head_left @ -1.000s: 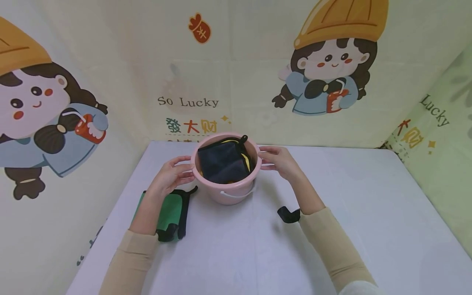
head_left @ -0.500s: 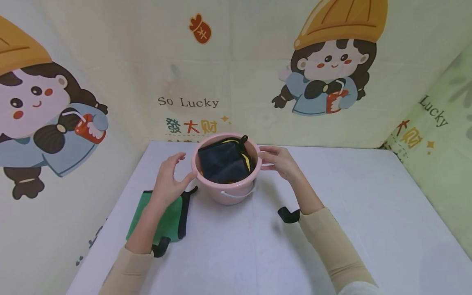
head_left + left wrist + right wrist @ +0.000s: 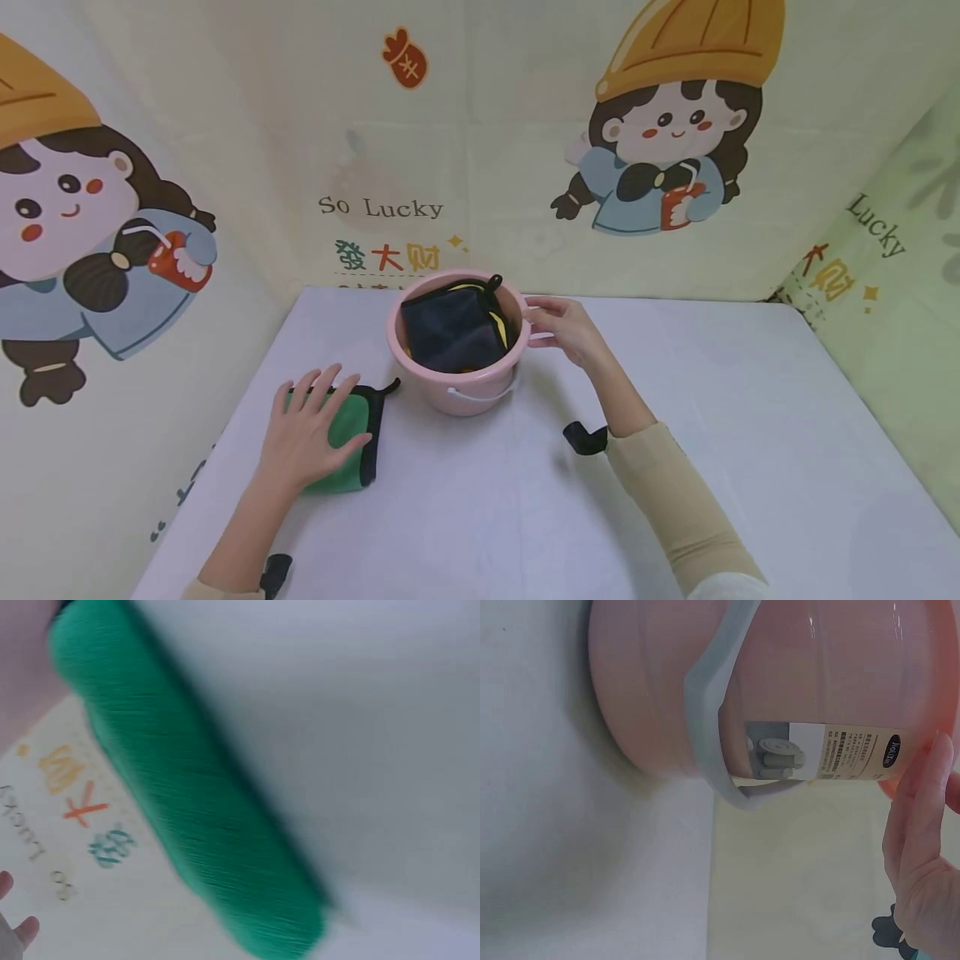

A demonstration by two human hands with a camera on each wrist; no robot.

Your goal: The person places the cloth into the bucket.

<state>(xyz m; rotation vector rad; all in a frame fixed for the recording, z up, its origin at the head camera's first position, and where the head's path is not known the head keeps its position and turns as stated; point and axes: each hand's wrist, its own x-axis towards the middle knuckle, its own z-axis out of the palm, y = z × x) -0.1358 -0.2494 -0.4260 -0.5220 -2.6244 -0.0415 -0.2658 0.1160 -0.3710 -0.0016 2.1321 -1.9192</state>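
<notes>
A pink bucket [image 3: 465,392] with a pale handle stands on the table, holding a folded dark navy and yellow cloth [image 3: 453,329]. My right hand [image 3: 566,329] touches the bucket's right side at the rim, its fingers nearly straight; in the right wrist view the fingers [image 3: 922,817] lie along the wall near a printed label [image 3: 832,750]. My left hand [image 3: 303,433] is spread with fingers apart over a folded green cloth [image 3: 347,433] with black edging and a loop, hiding part of it. The left wrist view shows the thick green fold [image 3: 187,795] close up, blurred.
The white table [image 3: 480,517] extends around the bucket. Behind it and at both sides hang printed cloth walls [image 3: 487,150] with cartoon figures and lettering. A black strap end [image 3: 585,437] shows at the right wrist.
My left hand has let go of the bucket's left side, come back toward me and spread over the green cloth. The right hand and the bucket have stayed in place.
</notes>
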